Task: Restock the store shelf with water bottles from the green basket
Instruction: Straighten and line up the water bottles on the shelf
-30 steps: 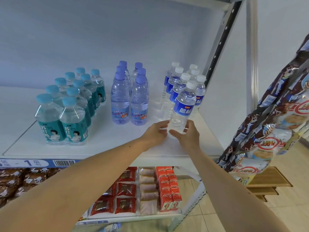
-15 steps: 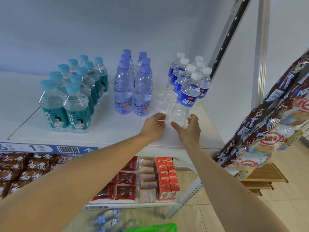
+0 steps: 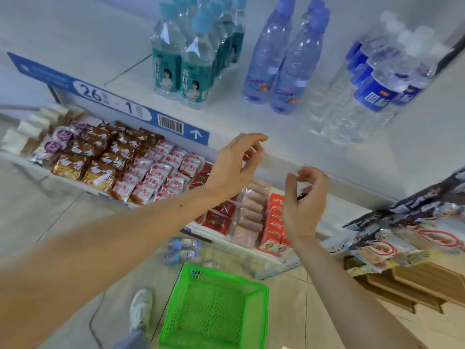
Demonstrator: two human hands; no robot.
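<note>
Below the front edge of a white store shelf (image 3: 251, 127), two bare hands are seen in mid-air, both holding nothing. The left hand (image 3: 236, 165) is raised just under the shelf edge, its grip loosely curled with the fingers (image 3: 254, 144) bent and apart. The right hand (image 3: 305, 202) is held a little lower and to the right, its grip likewise loosely curled and relaxed.

On the shelf, three groups of clear plastic water bottles are stood upright: teal-labelled bottles with light blue caps (image 3: 191, 51) at the left, pale violet bottles with blue caps (image 3: 284, 59) in the middle, and white-capped bottles with dark blue labels (image 3: 377, 79) at the right (this last group is blurred). A blue price strip with a barcode (image 3: 141, 112) is fixed along the shelf's front edge.

On the tiled floor, a bright green plastic mesh basket (image 3: 216, 308) is seen directly below the hands. Just beyond its far rim, two small water bottles (image 3: 182, 249) are laid on their sides. A lower shelf of red and brown snack packets (image 3: 141, 170) is visible behind the arms, and a grey shoe (image 3: 141, 309) beside the basket.
</note>
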